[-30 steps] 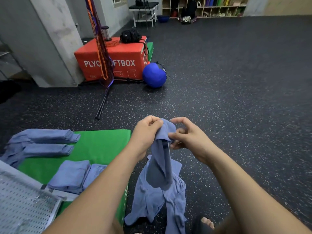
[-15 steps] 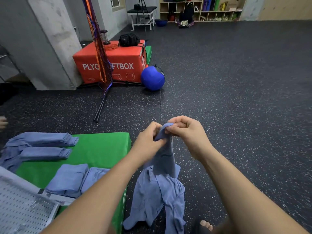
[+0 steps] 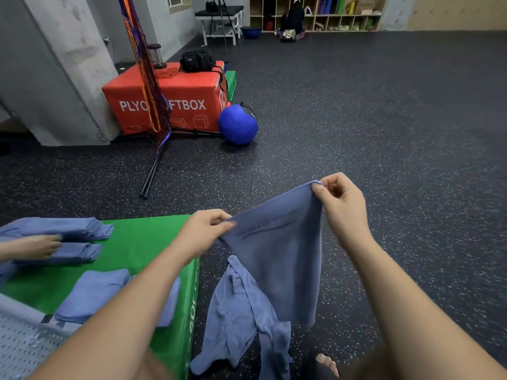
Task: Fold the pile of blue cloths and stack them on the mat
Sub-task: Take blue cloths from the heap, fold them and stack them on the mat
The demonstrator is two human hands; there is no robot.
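Where your 2 hands were bunched together, your left hand (image 3: 204, 231) and right hand (image 3: 341, 207) now pinch the blue cloth (image 3: 277, 250) spread apart.

One head-worn wide-angle view, facing forward and down, near the green mat (image 3: 142, 242), dark floor (image 3: 384, 119) stretching ahead.

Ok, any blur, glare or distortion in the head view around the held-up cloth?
Head view: held cloth, left hand and right hand are sharp; lighting is soft and even, no glare; wide-angle stretch swells the forearms at the bottom edge.
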